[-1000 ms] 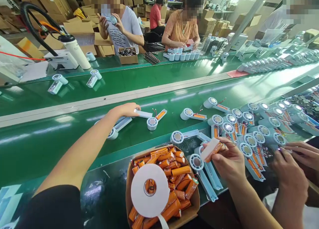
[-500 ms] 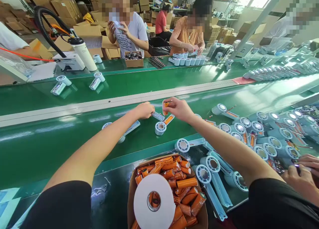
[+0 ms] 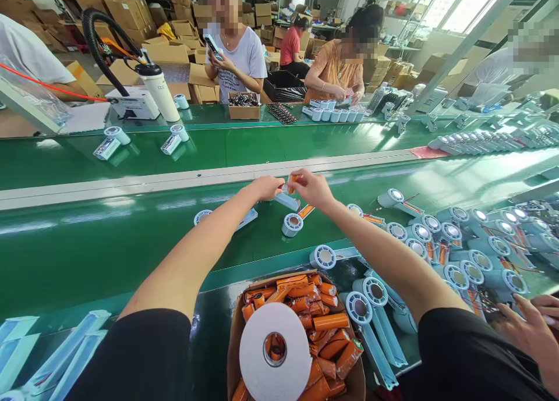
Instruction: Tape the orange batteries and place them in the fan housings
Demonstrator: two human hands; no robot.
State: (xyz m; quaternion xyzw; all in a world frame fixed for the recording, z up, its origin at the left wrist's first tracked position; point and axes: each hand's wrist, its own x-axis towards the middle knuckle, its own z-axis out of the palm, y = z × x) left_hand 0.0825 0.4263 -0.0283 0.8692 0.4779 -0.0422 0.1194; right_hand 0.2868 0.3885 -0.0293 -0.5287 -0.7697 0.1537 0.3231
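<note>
Both my hands meet over the green conveyor belt. My right hand (image 3: 311, 187) pinches an orange-wrapped battery pack (image 3: 293, 183), mostly hidden by the fingers. My left hand (image 3: 266, 188) is closed beside it, fingertips almost touching the pack; what they grip is too small to tell. Just below them lies a light-blue plastic housing (image 3: 287, 201) with a long handle. Nearer me is another housing, its round ring end (image 3: 292, 224) facing up and an orange pack (image 3: 306, 211) in its handle. Under my left forearm lies one more housing (image 3: 248, 219), partly covered.
In front of me, a cardboard box (image 3: 230, 354) holds several orange battery packs (image 3: 331, 321) under a white tape roll (image 3: 253, 337). Many blue housings (image 3: 458, 276) crowd the right side, where a co-worker's hands (image 3: 526, 331) work. Across the belt divider (image 3: 218, 173) sit other people.
My hands have drawn together, the left fingers moving from the housing's handle toward the orange pack. The view has shifted slightly. The co-worker's hands at right have moved.
</note>
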